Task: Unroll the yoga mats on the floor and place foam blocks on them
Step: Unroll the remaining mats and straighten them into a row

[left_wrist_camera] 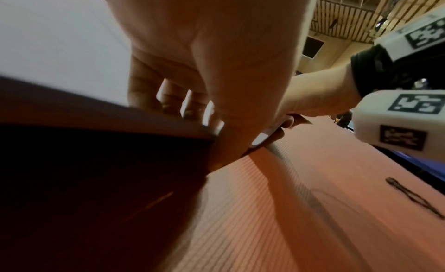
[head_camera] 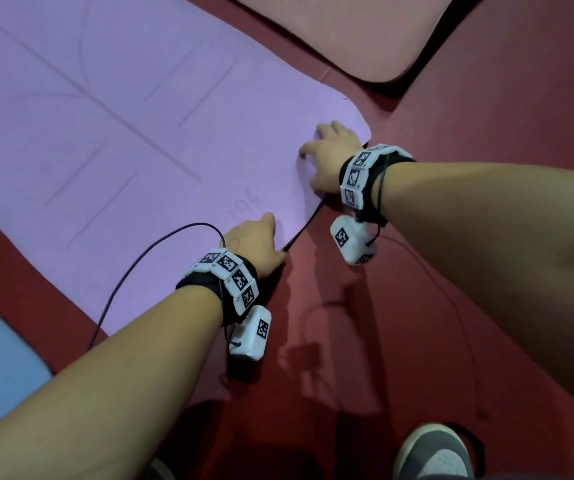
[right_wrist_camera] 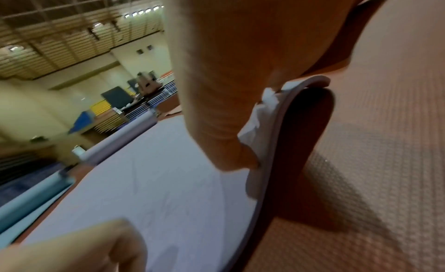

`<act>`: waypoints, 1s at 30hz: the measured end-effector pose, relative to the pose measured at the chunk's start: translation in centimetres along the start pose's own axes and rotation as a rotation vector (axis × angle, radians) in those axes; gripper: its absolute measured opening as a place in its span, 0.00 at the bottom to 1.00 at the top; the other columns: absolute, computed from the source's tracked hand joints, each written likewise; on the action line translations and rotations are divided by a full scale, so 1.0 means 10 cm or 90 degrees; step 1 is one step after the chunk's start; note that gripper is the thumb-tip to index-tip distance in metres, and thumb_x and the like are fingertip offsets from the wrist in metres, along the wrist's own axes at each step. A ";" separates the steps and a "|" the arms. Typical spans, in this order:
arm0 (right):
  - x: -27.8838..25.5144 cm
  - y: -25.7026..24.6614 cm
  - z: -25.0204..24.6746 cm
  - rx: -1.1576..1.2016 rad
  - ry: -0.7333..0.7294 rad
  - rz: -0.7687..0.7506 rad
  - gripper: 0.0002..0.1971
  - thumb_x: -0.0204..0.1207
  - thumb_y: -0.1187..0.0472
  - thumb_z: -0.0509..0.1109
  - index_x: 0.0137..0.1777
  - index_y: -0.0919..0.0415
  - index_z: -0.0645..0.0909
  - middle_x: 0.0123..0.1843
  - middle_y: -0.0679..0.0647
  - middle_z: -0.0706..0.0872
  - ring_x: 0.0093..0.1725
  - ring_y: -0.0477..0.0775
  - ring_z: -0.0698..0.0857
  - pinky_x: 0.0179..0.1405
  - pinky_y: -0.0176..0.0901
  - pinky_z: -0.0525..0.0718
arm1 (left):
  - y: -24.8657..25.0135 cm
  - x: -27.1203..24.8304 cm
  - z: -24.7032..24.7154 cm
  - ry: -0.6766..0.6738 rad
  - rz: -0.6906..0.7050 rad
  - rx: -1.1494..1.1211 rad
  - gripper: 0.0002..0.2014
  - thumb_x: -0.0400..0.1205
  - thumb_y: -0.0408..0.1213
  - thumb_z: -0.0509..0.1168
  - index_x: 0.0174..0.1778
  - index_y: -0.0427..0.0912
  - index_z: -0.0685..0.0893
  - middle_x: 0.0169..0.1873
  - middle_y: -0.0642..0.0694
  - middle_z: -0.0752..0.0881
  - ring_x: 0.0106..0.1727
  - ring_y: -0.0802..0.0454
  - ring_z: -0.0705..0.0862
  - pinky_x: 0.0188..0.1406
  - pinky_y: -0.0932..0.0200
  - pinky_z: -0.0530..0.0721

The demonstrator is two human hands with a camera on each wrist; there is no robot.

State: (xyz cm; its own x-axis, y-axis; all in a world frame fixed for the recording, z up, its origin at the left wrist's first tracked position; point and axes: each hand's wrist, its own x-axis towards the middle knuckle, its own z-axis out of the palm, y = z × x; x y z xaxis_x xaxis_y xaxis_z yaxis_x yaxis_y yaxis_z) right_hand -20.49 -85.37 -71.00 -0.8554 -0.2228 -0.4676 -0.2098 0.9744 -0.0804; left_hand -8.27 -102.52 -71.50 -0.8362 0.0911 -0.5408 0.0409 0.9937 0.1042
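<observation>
— head view: high, looking steeply down over both forearms at the purple mat (head_camera: 112,126) on red floor (head_camera: 417,306).
— wrist views: floor-level, close along each hand, facing the hall; sharing the mat's lifted end edge.

Both forearms are bare, with no sleeves. Each wrist wears a black strap (head_camera: 370,181) ringed with white square blocks (head_camera: 232,271) printed with black-and-white coded markers. A white camera box (head_camera: 251,336) hangs under each wrist, trailing a thin black cable (head_camera: 140,268). One grey shoe (head_camera: 432,452) with a white sole shows below.
</observation>
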 end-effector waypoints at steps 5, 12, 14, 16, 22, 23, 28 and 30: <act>-0.05 -0.21 0.16 -0.192 -0.089 -0.208 0.53 0.56 0.53 0.80 0.82 0.37 0.58 0.84 0.56 0.54 0.86 0.63 0.49 0.83 0.65 0.52 | -0.07 -0.14 0.07 0.024 -0.066 0.021 0.26 0.75 0.39 0.67 0.67 0.46 0.65 0.57 0.40 0.74 0.46 0.38 0.79 0.37 0.49 0.72; -0.17 -0.23 0.18 -0.188 0.039 -0.328 0.35 0.72 0.61 0.66 0.81 0.47 0.65 0.79 0.51 0.71 0.80 0.61 0.66 0.75 0.60 0.66 | -0.11 -0.19 0.05 0.113 -0.086 0.035 0.18 0.79 0.35 0.57 0.67 0.45 0.72 0.60 0.41 0.73 0.57 0.39 0.74 0.39 0.47 0.69; -0.19 -0.27 0.17 -0.146 0.079 -0.315 0.30 0.74 0.63 0.62 0.78 0.48 0.70 0.74 0.50 0.78 0.73 0.60 0.73 0.67 0.56 0.73 | -0.12 -0.20 0.02 0.115 -0.086 0.037 0.20 0.81 0.34 0.57 0.70 0.44 0.70 0.61 0.41 0.75 0.56 0.37 0.76 0.39 0.47 0.69; -0.17 -0.35 0.11 -0.144 0.115 -0.308 0.24 0.77 0.63 0.61 0.73 0.48 0.74 0.70 0.50 0.80 0.67 0.60 0.77 0.61 0.55 0.75 | -0.16 -0.20 -0.02 0.132 -0.088 0.044 0.19 0.82 0.33 0.57 0.70 0.43 0.68 0.60 0.40 0.77 0.54 0.36 0.79 0.37 0.47 0.69; -0.09 -0.55 0.06 -0.113 0.203 -0.264 0.15 0.80 0.66 0.59 0.64 0.57 0.77 0.60 0.58 0.79 0.61 0.63 0.77 0.53 0.56 0.71 | -0.35 -0.08 -0.21 0.193 -0.105 0.064 0.13 0.82 0.29 0.56 0.63 0.41 0.68 0.55 0.39 0.79 0.48 0.34 0.84 0.33 0.47 0.69; -0.08 -0.57 0.07 -0.103 0.215 -0.252 0.15 0.80 0.67 0.57 0.64 0.58 0.76 0.60 0.59 0.79 0.61 0.63 0.77 0.54 0.56 0.70 | -0.38 -0.06 -0.23 0.200 -0.107 0.068 0.13 0.82 0.28 0.56 0.62 0.41 0.68 0.55 0.38 0.78 0.48 0.34 0.83 0.33 0.47 0.69; -0.04 -0.66 0.05 -0.090 0.192 -0.218 0.16 0.78 0.69 0.57 0.64 0.61 0.74 0.60 0.61 0.77 0.61 0.64 0.76 0.55 0.57 0.69 | -0.38 0.00 -0.19 0.192 -0.111 0.055 0.15 0.83 0.28 0.58 0.65 0.41 0.68 0.57 0.38 0.76 0.51 0.36 0.82 0.33 0.48 0.70; -0.02 -0.60 0.06 -0.089 0.161 -0.222 0.16 0.75 0.68 0.60 0.62 0.59 0.74 0.59 0.60 0.78 0.60 0.64 0.76 0.53 0.56 0.71 | -0.31 -0.01 -0.12 0.177 -0.110 0.047 0.18 0.83 0.30 0.59 0.69 0.42 0.67 0.59 0.39 0.76 0.54 0.36 0.81 0.34 0.48 0.71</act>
State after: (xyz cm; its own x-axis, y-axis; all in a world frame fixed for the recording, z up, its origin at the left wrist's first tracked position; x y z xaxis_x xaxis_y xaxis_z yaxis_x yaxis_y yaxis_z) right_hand -18.77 -91.10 -70.90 -0.8074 -0.5543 -0.2022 -0.5532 0.8303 -0.0670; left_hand -8.98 -105.69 -70.76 -0.9510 -0.0895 -0.2959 -0.0827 0.9959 -0.0354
